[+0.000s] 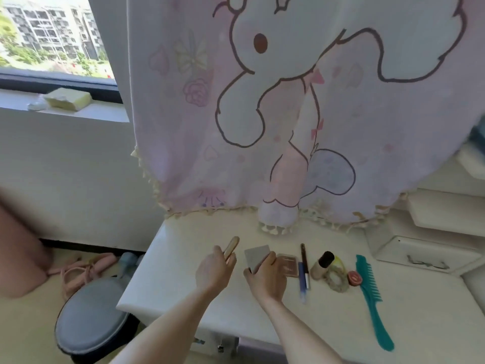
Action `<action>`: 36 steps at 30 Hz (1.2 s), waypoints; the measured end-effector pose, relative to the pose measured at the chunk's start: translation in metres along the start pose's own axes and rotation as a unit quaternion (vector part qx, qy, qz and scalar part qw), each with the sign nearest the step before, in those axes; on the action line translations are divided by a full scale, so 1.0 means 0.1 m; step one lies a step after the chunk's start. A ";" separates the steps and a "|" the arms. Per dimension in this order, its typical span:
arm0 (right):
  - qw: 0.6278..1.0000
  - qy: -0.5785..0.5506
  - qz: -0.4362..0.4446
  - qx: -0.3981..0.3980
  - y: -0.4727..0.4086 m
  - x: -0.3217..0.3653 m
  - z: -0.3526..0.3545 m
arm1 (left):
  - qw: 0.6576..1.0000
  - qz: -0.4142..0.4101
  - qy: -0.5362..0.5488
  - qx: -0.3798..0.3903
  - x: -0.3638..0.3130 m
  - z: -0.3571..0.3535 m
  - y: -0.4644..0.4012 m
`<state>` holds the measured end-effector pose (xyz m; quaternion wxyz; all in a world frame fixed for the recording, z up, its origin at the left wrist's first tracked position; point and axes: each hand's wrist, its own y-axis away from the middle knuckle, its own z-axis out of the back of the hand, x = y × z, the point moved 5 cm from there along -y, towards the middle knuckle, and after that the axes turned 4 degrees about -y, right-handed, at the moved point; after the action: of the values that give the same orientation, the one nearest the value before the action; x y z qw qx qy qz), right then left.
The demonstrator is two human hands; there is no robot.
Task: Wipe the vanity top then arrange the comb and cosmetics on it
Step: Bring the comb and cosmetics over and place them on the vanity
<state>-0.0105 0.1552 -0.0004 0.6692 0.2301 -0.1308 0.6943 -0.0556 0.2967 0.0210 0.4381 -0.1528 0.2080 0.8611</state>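
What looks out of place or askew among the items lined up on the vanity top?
Little stands out. The teal comb lies slanted at the row's right end. A foundation bottle lies tipped on its side against a scrunchie. The left hand holds a beige tube, the right hand a grey compact. No spills visible.

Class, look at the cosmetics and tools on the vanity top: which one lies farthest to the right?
The teal comb, long and toothed, lying beyond the small red round item; everything else sits left of it.
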 end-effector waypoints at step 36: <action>0.969 0.127 0.210 0.026 -0.25 -0.29 -0.67 | 0.991 -0.076 -0.086 0.070 -0.10 -0.74 -0.69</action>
<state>0.0046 0.1643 -0.0759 0.5137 0.1248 -0.0723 0.8458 0.0130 0.2895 -0.0544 0.5278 -0.0623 0.2176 0.8187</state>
